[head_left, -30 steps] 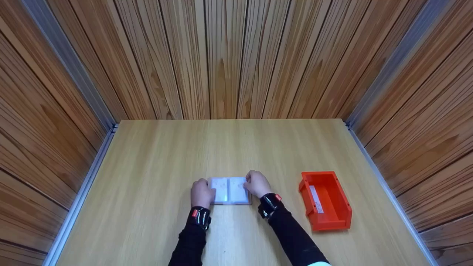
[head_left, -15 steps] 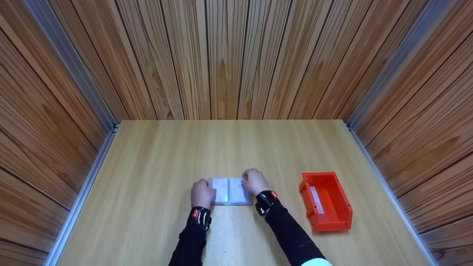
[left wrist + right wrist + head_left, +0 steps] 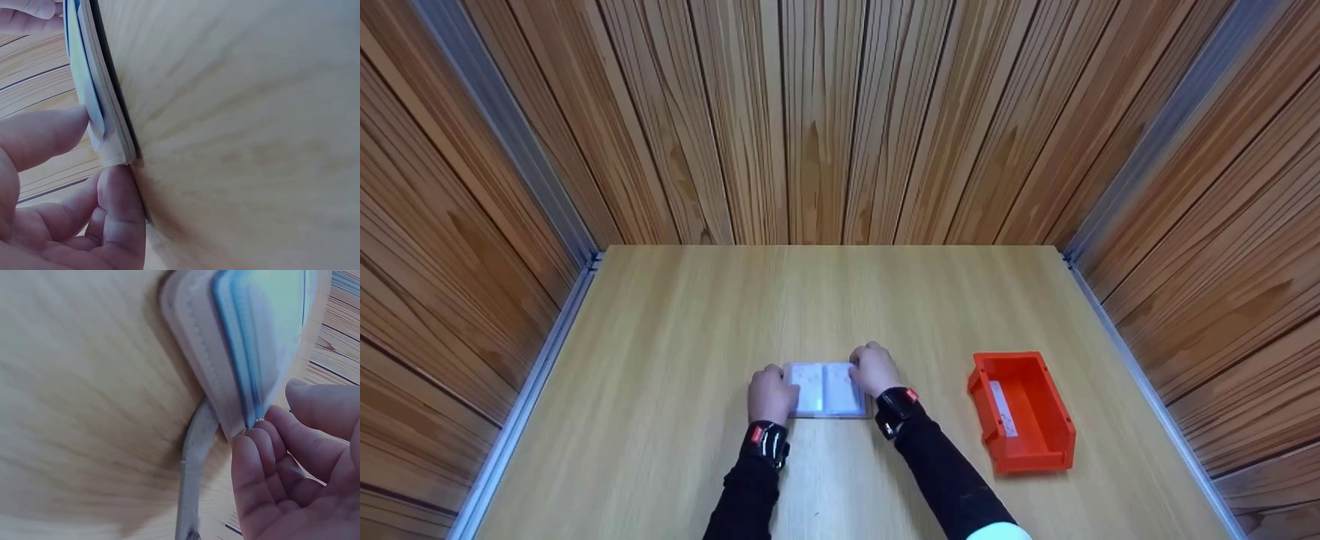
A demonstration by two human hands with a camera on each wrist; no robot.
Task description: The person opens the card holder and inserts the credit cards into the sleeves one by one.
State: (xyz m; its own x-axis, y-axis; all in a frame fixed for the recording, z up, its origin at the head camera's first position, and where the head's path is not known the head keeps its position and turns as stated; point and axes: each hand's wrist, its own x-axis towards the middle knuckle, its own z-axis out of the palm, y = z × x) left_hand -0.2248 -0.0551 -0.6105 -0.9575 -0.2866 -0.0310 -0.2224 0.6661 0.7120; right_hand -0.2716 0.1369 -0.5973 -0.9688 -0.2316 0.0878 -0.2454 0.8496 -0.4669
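Booklet lay open on desk. Left grip clamped on its left edge, thumb on top. Right grip touched far right corner, fingers curled; whether pinching, couldn't tell. Bin sat apart, right.

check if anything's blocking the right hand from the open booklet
Nothing visible does: the right hand touches the edge of the open booklet. The greyish strap in the right wrist view lies beside the hand, not between them.
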